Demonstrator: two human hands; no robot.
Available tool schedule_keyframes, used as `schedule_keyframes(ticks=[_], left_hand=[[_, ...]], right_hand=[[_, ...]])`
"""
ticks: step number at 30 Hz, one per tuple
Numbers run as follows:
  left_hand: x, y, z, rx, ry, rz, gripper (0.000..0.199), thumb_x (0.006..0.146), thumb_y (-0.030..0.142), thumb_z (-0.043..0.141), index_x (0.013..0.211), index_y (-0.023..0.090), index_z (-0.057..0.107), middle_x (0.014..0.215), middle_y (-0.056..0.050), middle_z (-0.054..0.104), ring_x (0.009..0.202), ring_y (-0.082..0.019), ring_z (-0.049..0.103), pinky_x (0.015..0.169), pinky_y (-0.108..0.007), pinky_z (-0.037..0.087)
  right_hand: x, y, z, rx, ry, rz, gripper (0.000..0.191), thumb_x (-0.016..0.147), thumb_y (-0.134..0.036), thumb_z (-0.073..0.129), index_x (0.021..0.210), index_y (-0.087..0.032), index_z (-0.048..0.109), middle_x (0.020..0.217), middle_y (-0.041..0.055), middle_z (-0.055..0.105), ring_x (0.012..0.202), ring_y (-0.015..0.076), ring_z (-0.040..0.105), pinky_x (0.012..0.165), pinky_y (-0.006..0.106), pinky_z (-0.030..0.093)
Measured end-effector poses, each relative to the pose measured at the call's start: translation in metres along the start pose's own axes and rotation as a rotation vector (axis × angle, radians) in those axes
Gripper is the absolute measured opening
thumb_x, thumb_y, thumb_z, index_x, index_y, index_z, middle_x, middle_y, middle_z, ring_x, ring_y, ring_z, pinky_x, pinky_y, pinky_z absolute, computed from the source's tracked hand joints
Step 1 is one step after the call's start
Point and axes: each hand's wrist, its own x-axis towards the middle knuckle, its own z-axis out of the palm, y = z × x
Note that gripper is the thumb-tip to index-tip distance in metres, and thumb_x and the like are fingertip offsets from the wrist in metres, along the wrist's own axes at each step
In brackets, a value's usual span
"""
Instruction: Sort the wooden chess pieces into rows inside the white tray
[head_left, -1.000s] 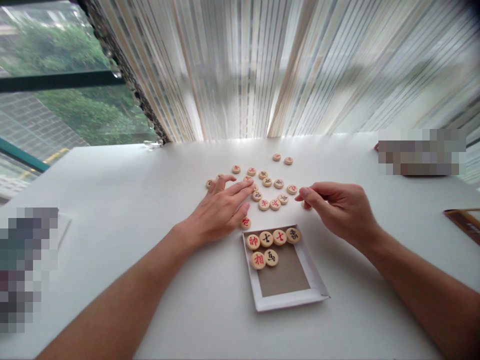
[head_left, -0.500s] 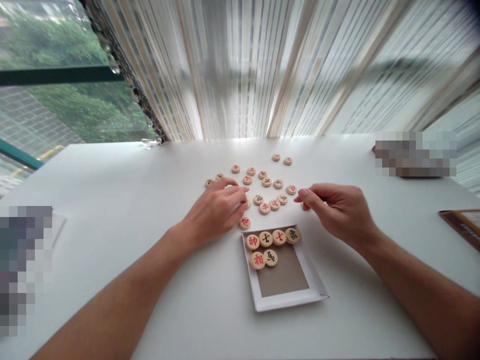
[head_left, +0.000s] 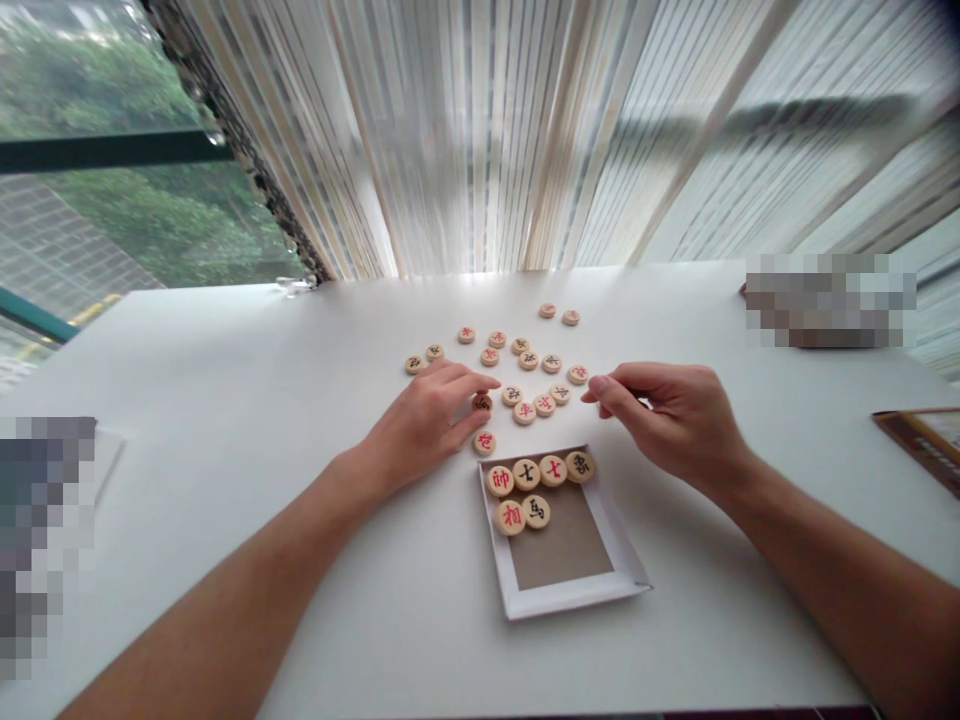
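Note:
My left hand [head_left: 431,410] has its thumb and forefinger around a round wooden xiangqi piece [head_left: 484,404] with a black character, lying among others on the table. Close below its thumb is a piece with a red character [head_left: 484,443]. My right hand [head_left: 660,405] is held closed above the table, thumb against forefinger, and no piece shows at its tips. The nearest piece to it is a red one [head_left: 578,375]. A shallow white cardboard tray [head_left: 559,602] lies between my forearms, holding several pieces: a full row along its far edge and two below at the left.
Several loose pieces [head_left: 524,412] are scattered beyond the tray on the white table [head_left: 225,440]. Two red pieces [head_left: 559,314] lie farther back. Blurred-out items stand at the left and right, a brown box [head_left: 919,445] at the right edge. A string curtain [head_left: 465,140] hangs behind.
My left hand has drawn slightly back and its fingers have parted around the black-character piece, which now shows between them. The whole view has shifted a little; my right hand stays closed.

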Motion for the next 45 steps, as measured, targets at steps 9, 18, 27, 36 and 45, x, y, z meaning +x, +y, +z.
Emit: schedule_keyframes(ticks=[9, 18, 27, 36, 45], left_hand=[[0.000, 0.009, -0.006, -0.033, 0.107, -0.023, 0.018, 0.098, 0.013, 0.069, 0.112, 0.016, 0.080, 0.104, -0.008, 0.077, 0.093, -0.020, 0.074, 0.088, -0.033, 0.060], [-0.007, 0.041, -0.009, -0.711, 0.304, -0.424, 0.023, 0.085, 0.030, 0.089, 0.102, 0.015, 0.083, 0.093, -0.008, 0.082, 0.086, -0.021, 0.079, 0.075, -0.029, 0.065], [-0.008, 0.079, -0.005, -1.168, 0.163, -0.658, 0.032, 0.073, 0.030, 0.099, 0.098, 0.014, 0.086, 0.089, -0.008, 0.086, 0.087, -0.024, 0.084, 0.084, -0.032, 0.071], [-0.012, 0.084, -0.002, -1.215, 0.047, -0.721, 0.035, 0.074, 0.034, 0.098, 0.101, 0.015, 0.087, 0.094, -0.011, 0.087, 0.091, -0.029, 0.085, 0.089, -0.038, 0.071], [-0.011, 0.086, -0.001, -1.278, 0.082, -0.714, 0.030, 0.075, 0.032, 0.098, 0.097, 0.015, 0.088, 0.092, -0.010, 0.087, 0.085, -0.025, 0.085, 0.082, -0.031, 0.072]], right_hand=[[-0.001, -0.003, -0.001, -0.010, -0.022, 0.012, 0.044, 0.102, -0.043, 0.063, 0.063, -0.022, 0.070, 0.062, 0.0047, 0.074, 0.054, 0.0189, 0.063, 0.052, 0.031, 0.041], [-0.002, -0.007, 0.001, 0.010, 0.002, 0.017, 0.045, 0.099, -0.052, 0.069, 0.066, -0.021, 0.073, 0.058, 0.0030, 0.069, 0.054, 0.0181, 0.061, 0.052, 0.030, 0.042], [-0.014, -0.038, 0.003, 0.371, -0.212, 0.120, 0.037, 0.100, -0.052, 0.070, 0.084, -0.020, 0.079, 0.070, 0.0045, 0.075, 0.063, 0.0179, 0.065, 0.054, 0.027, 0.047], [-0.019, -0.049, 0.008, 0.653, -0.325, 0.251, 0.032, 0.088, -0.052, 0.086, 0.087, -0.020, 0.083, 0.072, 0.0044, 0.075, 0.065, 0.0176, 0.065, 0.056, 0.026, 0.050], [-0.020, -0.050, 0.009, 0.712, -0.306, 0.271, 0.025, 0.085, -0.046, 0.090, 0.090, -0.021, 0.086, 0.073, 0.0042, 0.077, 0.066, 0.0172, 0.065, 0.056, 0.025, 0.051]])
